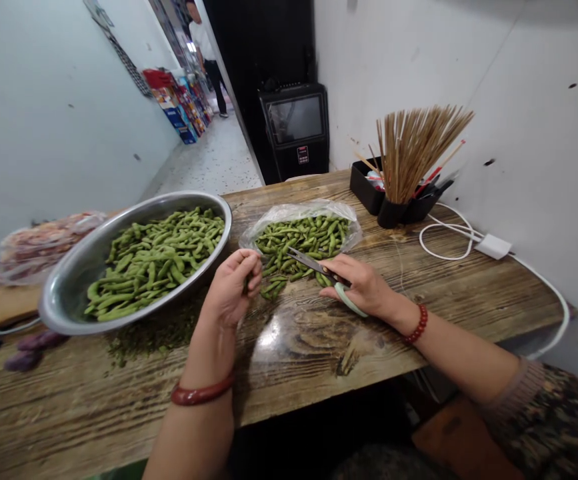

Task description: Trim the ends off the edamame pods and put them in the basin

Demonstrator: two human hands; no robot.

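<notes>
My left hand (233,283) is closed in front of the near edge of the plastic bag, its fingers curled in. Dark green shows between fingers and palm, apparently edamame pods mostly hidden by the hand. A pair of scissors (309,261) with pale green handles is in my right hand (361,283). Its dark blades are slightly apart and point left over the pods. Beneath them, edamame pods (313,233) fill a clear plastic bag (351,212), and several lie loose on the wood before it. Left of my hands, a large metal basin (225,217) holds many more pods.
Small green trimmings (153,337) lie on the wooden table (289,393) below the basin. Purple pieces (31,350) and a bagged pinkish mass (43,247) are at left. A black holder (393,212) with wooden skewers and a white cable (543,270) are at right. A person (206,50) stands beyond the doorway.
</notes>
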